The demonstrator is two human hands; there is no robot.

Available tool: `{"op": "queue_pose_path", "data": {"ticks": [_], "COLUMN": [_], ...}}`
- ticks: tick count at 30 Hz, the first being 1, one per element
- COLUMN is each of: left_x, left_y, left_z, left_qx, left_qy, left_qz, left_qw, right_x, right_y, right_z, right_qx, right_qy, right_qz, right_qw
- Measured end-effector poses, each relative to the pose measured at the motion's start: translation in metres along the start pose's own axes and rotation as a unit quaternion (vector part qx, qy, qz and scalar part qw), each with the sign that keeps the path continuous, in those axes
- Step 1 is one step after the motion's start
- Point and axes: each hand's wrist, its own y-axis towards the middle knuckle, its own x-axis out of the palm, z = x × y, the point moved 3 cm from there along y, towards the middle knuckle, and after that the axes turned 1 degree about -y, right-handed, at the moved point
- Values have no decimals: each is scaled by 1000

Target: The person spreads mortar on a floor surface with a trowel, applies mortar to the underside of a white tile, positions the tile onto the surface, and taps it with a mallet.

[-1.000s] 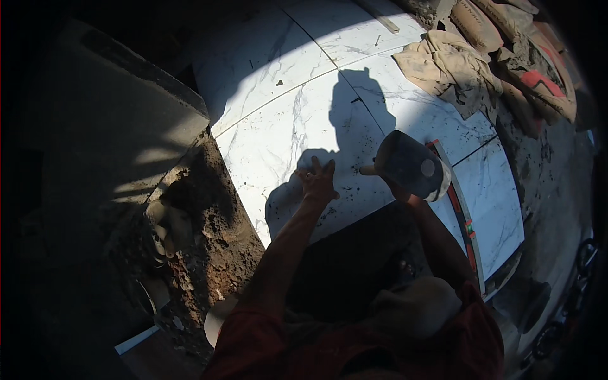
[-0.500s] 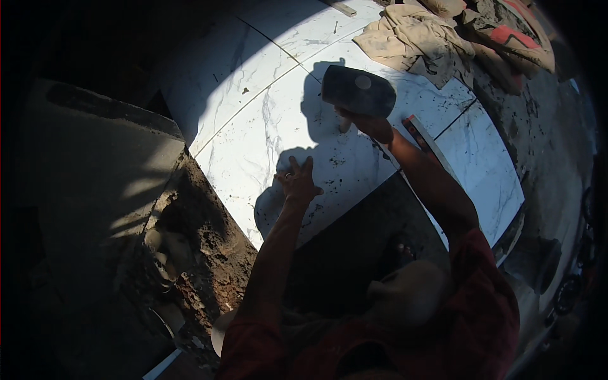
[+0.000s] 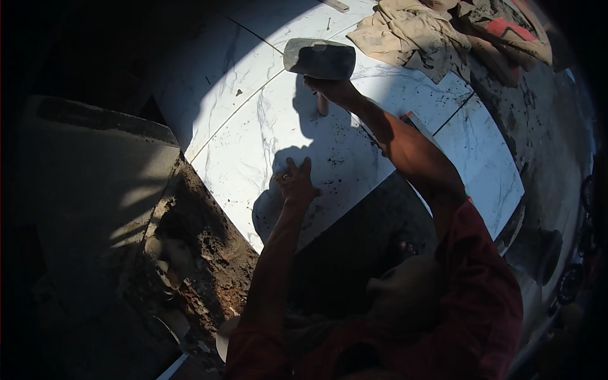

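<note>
My right hand (image 3: 332, 90) is closed round the short wooden handle of a rubber mallet (image 3: 319, 60), close below its big dark head. The mallet is held raised above white marble-patterned floor tiles (image 3: 237, 164). A stub of the pale handle shows under my fist. My left hand (image 3: 296, 182) lies with fingers spread on the nearest tile, a ring on one finger. Dark crumbs of dirt are scattered over that tile to the right of it. Shadows of my arms and upper body fall across the tile.
A long straight bar with a red end (image 3: 418, 126) lies on the tiles beside my right forearm. Crumpled beige cloth (image 3: 408, 35) lies at the far right. Rough soil (image 3: 218, 253) and a grey concrete slab (image 3: 107, 152) border the tiles on the left.
My right hand has swung the mallet to the left and farther away, and its head has tilted. The left hand stays flat in nearly the same spot.
</note>
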Motion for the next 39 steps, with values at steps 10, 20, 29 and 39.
{"op": "queue_pose_path", "data": {"ticks": [10, 20, 29, 39], "left_x": [-10, -4, -6, -8], "left_y": [-6, -5, -3, 0], "left_z": [11, 14, 18, 16], "left_qx": [-1, 8, 13, 6], "left_qy": [2, 0, 9, 7], "left_qz": [-24, -26, -19, -21], "left_qw": [1000, 1000, 1000, 1000], "right_x": [-26, -54, -43, -10], "right_y": [-89, -152, -167, -174], "right_z": [-73, -15, -37, -60], "right_qx": [150, 170, 143, 128], "right_qy": [-57, 572, 627, 6], "right_qz": [-70, -112, -183, -163], "right_qw": [985, 794, 744, 978]}}
